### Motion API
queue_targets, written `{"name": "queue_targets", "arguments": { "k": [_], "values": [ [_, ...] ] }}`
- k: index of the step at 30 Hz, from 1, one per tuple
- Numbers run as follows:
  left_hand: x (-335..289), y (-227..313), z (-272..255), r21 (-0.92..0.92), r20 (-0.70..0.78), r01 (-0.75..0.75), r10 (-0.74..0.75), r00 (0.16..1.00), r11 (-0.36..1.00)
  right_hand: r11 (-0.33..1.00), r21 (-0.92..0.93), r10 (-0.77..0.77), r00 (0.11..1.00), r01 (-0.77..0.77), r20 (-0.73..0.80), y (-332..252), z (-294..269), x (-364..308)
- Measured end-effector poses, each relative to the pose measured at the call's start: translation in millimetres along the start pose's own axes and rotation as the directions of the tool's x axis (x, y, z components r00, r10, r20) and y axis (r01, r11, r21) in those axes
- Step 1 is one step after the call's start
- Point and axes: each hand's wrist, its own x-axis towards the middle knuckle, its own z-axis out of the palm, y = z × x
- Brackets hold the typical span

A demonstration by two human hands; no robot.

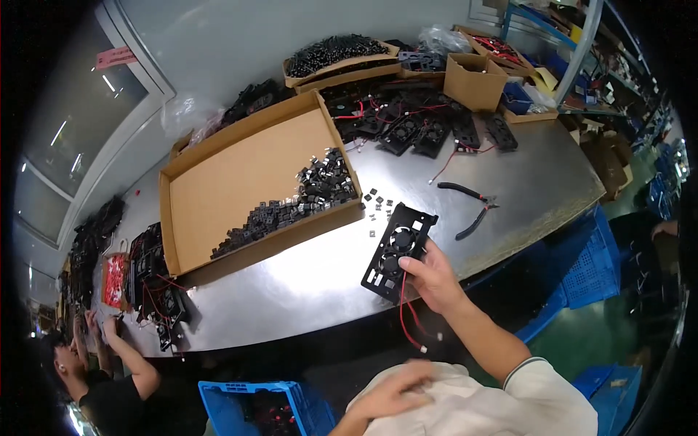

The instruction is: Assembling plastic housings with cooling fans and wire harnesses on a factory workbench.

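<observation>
My right hand [435, 280] grips a black plastic fan panel [385, 270] by its right side, thumb on the front face. Two small round fans are set in the panel, and it is held tilted over the table's front edge. Red and dark wires [404, 320] with small white connectors hang down from it. My left hand [398, 392], slightly blurred, is low in front of my light-coloured clothing, fingers apart and nothing seen in it. Beyond the panel several small black switch-like parts [378, 200] lie loose on the metal table [305, 305].
A shallow cardboard box [225, 163] holds a heap of small black parts. Cutting pliers [472, 207] lie at the right. More fan panels [418, 134] and cartons line the back. Blue crates [592, 254] stand below. A co-worker [102, 370] works at the far left.
</observation>
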Motion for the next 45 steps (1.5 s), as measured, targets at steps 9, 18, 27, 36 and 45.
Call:
{"name": "queue_targets", "arguments": {
  "k": [9,18,27,36,45],
  "values": [
    [18.1,20.2,-47.2,0.247,0.197,-0.077,0.028,0.98,0.966,0.819,-0.573,0.127,0.962,0.036,0.242,-14.9,-18.4,22.1],
    [29.9,16.4,-18.2,0.183,0.566,-0.181,0.047,0.823,0.966,0.633,-0.764,0.195,0.929,0.125,0.314,-32.5,-8.3,24.7],
    [35.0,13.4,-85.2,-0.248,-0.744,-0.289,0.008,0.668,0.925,0.926,-0.369,0.181,0.953,-0.082,0.243,-5.1,2.1,19.5],
    [41.2,20.2,-98.9,-0.319,-0.777,-0.409,0.012,0.629,0.855,0.841,-0.511,0.39,0.853,-0.176,0.347,11.3,32.0,11.0],
    [53.8,23.7,-102.6,-0.276,-0.795,-0.488,0.088,0.6,0.828,0.677,-0.689,0.135,0.876,0.259,0.463,15.6,30.9,15.7]
  ]
}}
